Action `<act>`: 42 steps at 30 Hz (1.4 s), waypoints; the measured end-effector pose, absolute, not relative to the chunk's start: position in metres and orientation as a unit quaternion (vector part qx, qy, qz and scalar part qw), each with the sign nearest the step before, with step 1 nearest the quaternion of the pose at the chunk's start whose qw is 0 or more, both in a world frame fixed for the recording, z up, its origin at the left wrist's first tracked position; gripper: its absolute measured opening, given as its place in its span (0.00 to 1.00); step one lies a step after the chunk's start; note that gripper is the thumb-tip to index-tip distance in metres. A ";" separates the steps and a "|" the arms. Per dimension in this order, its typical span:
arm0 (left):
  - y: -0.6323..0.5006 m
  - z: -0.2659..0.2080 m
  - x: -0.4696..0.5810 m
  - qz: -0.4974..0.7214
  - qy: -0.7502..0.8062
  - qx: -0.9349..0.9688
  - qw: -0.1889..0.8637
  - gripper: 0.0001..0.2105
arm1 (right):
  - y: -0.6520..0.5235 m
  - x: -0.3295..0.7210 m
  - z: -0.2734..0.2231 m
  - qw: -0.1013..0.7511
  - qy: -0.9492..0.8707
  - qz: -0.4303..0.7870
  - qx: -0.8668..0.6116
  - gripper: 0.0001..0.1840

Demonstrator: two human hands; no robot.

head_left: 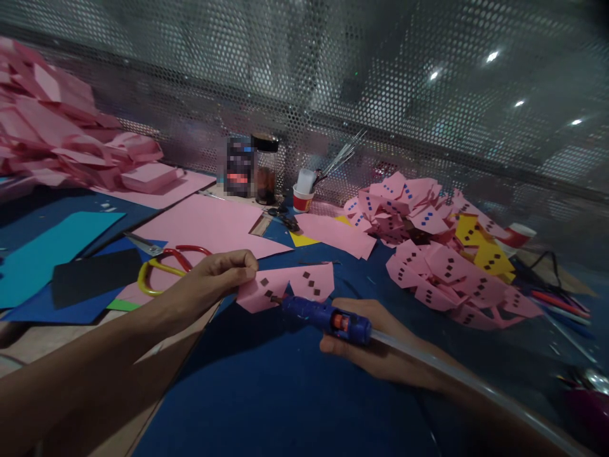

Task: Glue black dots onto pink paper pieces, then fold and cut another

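My left hand pinches one end of a pink, notched paper strip with small dark squares above a dark blue counter, seen from my remote post. My right hand is closed around a blue plastic glue gun, a long clear glue stick trailing from its rear. The nozzle sits at the strip's face; I cannot tell whether it touches. Red-and-yellow-handled metal scissors lie near the left wrist; patterned pink paper pieces are heaped at right.
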State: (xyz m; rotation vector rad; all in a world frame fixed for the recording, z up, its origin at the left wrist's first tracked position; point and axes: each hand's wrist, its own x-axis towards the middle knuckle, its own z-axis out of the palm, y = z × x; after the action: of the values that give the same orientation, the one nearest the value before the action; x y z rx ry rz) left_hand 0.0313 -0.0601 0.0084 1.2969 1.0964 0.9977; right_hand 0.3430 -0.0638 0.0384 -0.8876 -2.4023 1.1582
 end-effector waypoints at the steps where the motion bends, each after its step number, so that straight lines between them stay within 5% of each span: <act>1: -0.060 0.009 0.032 0.424 0.465 0.546 0.553 0.12 | -0.064 0.343 0.039 0.164 -0.840 0.409 -0.316 0.14; 42: -0.061 0.008 0.034 0.441 0.456 0.501 0.589 0.10 | -0.065 0.344 0.038 0.164 -0.807 0.452 -0.344 0.14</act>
State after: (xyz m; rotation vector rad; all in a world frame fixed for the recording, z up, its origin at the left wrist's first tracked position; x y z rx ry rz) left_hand 0.0337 -0.0612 0.0076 1.1667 1.0612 1.0268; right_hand 0.3440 -0.0648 0.0379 -0.9821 -2.2994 1.2874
